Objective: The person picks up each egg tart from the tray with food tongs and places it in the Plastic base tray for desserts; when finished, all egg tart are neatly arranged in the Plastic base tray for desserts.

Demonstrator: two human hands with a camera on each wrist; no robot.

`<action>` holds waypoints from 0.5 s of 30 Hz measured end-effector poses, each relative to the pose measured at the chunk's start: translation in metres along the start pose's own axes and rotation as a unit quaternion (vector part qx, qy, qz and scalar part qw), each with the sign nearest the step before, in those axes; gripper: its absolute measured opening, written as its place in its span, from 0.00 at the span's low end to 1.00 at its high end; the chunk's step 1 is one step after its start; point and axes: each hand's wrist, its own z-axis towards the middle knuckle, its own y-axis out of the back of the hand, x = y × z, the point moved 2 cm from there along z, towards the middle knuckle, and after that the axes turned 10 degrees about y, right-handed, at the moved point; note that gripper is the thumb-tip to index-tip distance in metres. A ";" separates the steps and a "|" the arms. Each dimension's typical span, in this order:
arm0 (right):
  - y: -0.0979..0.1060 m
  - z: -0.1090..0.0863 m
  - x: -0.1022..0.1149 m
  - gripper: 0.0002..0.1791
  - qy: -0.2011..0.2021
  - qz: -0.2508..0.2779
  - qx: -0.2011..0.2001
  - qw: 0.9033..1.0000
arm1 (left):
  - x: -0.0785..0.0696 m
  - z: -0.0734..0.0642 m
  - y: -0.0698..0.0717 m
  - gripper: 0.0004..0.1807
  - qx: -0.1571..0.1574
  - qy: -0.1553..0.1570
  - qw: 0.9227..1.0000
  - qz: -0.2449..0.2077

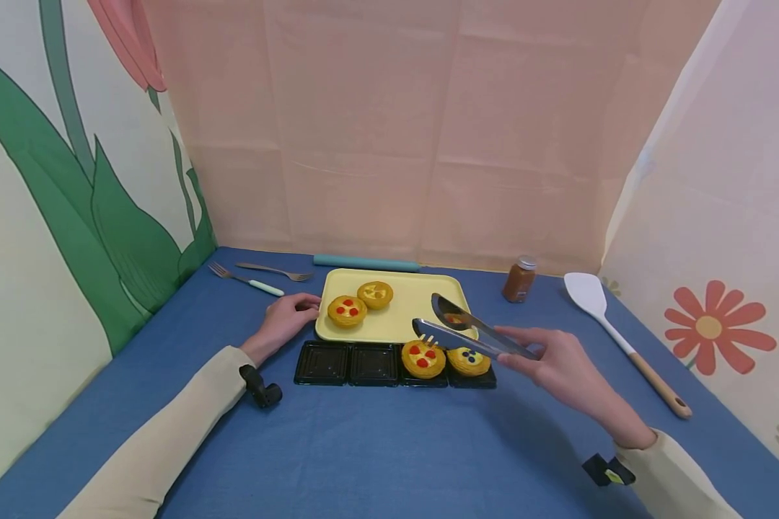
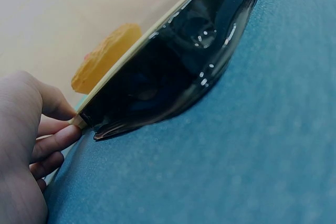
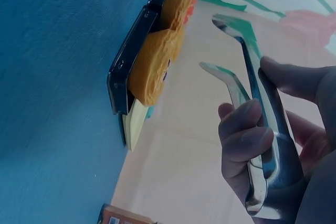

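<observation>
My left hand (image 1: pixel 287 317) pinches the left edge of a pale yellow tray (image 1: pixel 422 288) between thumb and fingers, seen close in the left wrist view. On that tray lie a tart with red toppings (image 1: pixel 347 311) and a tart with yellow pieces (image 1: pixel 374 294). My right hand (image 1: pixel 565 371) grips metal tongs (image 3: pixel 273 145), their tips apart with nothing between them, above the tray's right part. Nearer me is a black sectioned container (image 1: pixel 373 362). Its third section holds another red-topped tart (image 1: pixel 422 359); a blue-dotted tart (image 1: pixel 469 362) fills the rightmost. The two left sections hold nothing.
Two forks, one with a pale handle (image 1: pixel 266 287) and one metal (image 1: pixel 273 270), lie at the back left. A teal rod (image 1: pixel 366 263) runs behind the tray. A brown jar (image 1: pixel 519 280) and a white spatula with wooden handle (image 1: pixel 613 331) are on the right.
</observation>
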 end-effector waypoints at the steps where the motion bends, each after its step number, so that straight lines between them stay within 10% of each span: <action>1: -0.001 0.002 0.001 0.25 0.004 -0.001 -0.002 1.000 | 0.000 0.000 0.000 0.21 0.000 0.000 1.000 0.000; 15: -0.012 0.040 0.006 0.25 0.030 -0.001 0.007 1.000 | 0.001 0.001 0.000 0.20 -0.005 -0.001 1.000 0.005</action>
